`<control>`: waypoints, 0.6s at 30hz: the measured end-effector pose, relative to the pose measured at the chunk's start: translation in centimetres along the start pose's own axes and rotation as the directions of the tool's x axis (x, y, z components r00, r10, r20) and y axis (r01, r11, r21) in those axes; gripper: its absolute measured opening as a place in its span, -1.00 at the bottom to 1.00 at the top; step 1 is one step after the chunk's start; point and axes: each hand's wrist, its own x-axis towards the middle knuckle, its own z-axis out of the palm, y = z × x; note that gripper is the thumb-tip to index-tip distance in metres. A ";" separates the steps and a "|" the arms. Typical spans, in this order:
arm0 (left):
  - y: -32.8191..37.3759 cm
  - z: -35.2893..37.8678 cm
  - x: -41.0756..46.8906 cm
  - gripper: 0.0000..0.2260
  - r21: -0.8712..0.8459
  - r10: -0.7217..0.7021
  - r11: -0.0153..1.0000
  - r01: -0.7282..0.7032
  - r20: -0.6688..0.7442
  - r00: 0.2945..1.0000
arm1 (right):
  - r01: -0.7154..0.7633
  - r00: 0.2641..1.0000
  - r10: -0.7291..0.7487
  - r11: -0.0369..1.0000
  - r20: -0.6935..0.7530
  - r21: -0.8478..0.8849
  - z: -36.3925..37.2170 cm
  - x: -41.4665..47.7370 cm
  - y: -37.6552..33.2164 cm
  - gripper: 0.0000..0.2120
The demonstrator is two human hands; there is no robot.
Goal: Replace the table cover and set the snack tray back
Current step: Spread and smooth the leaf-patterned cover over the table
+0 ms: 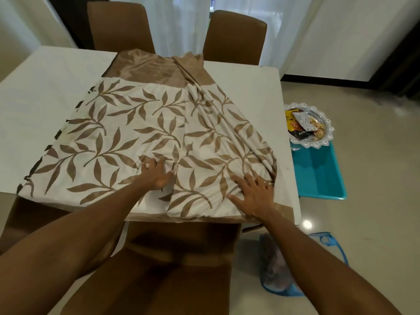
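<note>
Cloth [145, 123] with brown leaves lies wrinkled on the counter [34, 92]. Left hand [156, 177] and right hand [254, 196] press it, fingers flat. Snack tray [322, 120] holds packets [300, 123] by a blue tub [318, 171].

Table cover [141, 123] on table [45, 71]; snack tray [309, 126] right, on floor.
</note>
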 end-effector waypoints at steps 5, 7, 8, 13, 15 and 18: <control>0.3 0.4 -0.9 -0.11 0.008 -0.010 1.000 0.010 -0.012 1.000 | -0.109 0.991 0.107 0.994 -0.075 -0.015 -0.4 -2.5 3.7 -0.30; 0.1 0.9 -0.4 -0.07 -0.008 -0.025 1.000 0.024 -0.024 0.999 | -0.116 0.986 0.107 0.991 -0.125 -0.066 -0.6 -2.3 3.8 -0.32; 0.2 1.1 -0.2 -0.06 -0.014 -0.044 0.999 0.043 -0.031 0.999 | -0.094 0.985 0.082 0.993 -0.152 -0.070 -0.9 -1.7 3.6 -0.35; 3.0 1.4 -0.8 -0.20 -0.006 0.018 1.000 -0.020 -0.196 0.980 | 0.206 0.932 -0.206 0.978 -0.299 -0.031 -2.1 4.1 0.4 -0.51; 4.5 1.7 -0.8 -0.28 0.044 0.112 0.994 -0.104 -0.251 0.962 | 0.277 0.915 -0.266 0.961 -0.304 -0.008 -2.9 7.3 -1.0 -0.47; 6.2 2.2 0.0 -0.41 0.044 0.088 0.996 -0.081 -0.201 0.976 | 0.248 0.955 -0.236 0.967 -0.178 0.051 -4.1 10.8 -0.4 -0.41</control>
